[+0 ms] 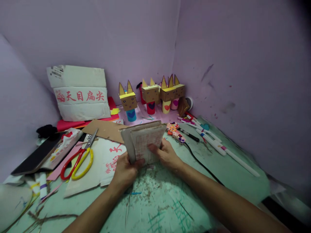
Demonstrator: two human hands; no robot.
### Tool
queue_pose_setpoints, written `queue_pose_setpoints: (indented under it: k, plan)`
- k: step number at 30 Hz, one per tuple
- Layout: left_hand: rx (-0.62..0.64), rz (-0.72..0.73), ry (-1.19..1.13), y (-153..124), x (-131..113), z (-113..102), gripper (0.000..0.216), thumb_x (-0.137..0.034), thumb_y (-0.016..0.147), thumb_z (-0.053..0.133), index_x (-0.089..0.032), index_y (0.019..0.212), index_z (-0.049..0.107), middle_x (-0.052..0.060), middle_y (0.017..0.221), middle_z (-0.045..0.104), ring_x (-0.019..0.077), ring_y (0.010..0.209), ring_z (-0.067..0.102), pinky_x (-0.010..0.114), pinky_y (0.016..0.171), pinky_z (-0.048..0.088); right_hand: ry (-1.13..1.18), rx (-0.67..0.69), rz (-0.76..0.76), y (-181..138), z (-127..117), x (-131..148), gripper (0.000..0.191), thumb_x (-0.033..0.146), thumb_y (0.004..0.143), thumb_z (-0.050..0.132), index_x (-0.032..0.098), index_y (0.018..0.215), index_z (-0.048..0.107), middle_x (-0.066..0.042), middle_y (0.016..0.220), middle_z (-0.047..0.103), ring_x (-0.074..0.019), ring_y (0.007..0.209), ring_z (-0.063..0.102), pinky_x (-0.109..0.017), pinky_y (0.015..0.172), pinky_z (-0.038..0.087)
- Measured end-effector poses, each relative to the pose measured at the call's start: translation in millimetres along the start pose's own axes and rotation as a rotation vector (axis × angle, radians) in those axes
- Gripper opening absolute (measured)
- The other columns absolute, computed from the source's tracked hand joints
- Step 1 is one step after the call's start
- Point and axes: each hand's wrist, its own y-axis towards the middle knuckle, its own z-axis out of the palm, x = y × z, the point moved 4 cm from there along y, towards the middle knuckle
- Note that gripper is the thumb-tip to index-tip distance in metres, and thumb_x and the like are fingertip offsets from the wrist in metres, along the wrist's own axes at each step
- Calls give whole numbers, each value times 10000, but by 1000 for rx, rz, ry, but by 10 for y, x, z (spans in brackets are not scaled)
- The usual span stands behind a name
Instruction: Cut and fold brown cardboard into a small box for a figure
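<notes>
Between both hands, raised a little above the green table, are pieces of cardboard [148, 137] held upright, one behind another, with faint reddish print on the near face. My left hand [127, 170] grips their lower left, its thumb across the front. My right hand [167, 153] closes on the right side, thumb pressed on the near face; its other fingers are hidden behind. Left of my left hand lie scissors [84, 157] with one red and one yellow handle, on white printed cardboard [91, 176]. Just beyond my right hand is a flower-patterned glue gun [175, 132] with a black cord.
Cardboard animal figures [131, 105] with pointed ears and hearts stand at the back. A large white printed cardboard sheet [80, 94] leans on the wall. Several markers [211, 142] lie right, twigs [51, 217] at front left. The green tabletop [170, 207] carries scraps and scribbles.
</notes>
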Motion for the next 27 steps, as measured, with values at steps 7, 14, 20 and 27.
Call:
queue_pose_setpoints:
  k: [7, 14, 20, 27]
  plan:
    - [-13, -250, -425, 109, -74, -108, 548, -40, 515, 689, -74, 1057, 616, 114, 841, 725, 294, 804, 673, 384, 719, 558, 135, 40, 304, 88, 1, -31, 502, 642, 681, 593, 146, 757, 595, -8, 617, 613, -130, 516, 575, -237, 463, 477]
    - [-105, -438, -494, 56, -95, -178, 615, 83, 596, 537, 18, 1208, 512, 163, 721, 723, 327, 760, 693, 394, 628, 599, 153, 244, 561, -43, 155, -116, 604, 715, 594, 585, 115, 665, 585, -31, 515, 610, -114, 345, 538, -198, 297, 413]
    - [-96, -378, -476, 25, -58, -150, 620, 84, 636, 530, 4, 1249, 474, 173, 821, 727, 323, 780, 693, 412, 669, 600, -233, 271, 401, -84, 126, -41, 438, 574, 647, 641, 156, 607, 518, 4, 513, 572, -103, 402, 521, -188, 343, 357]
    - [-46, -329, -474, -4, -65, -151, 720, 36, 542, 679, -35, 1232, 489, 175, 938, 715, 360, 877, 665, 445, 756, 579, -311, 234, 373, -128, 161, -57, 258, 316, 768, 585, 165, 582, 490, 33, 480, 519, -81, 388, 485, -179, 350, 334]
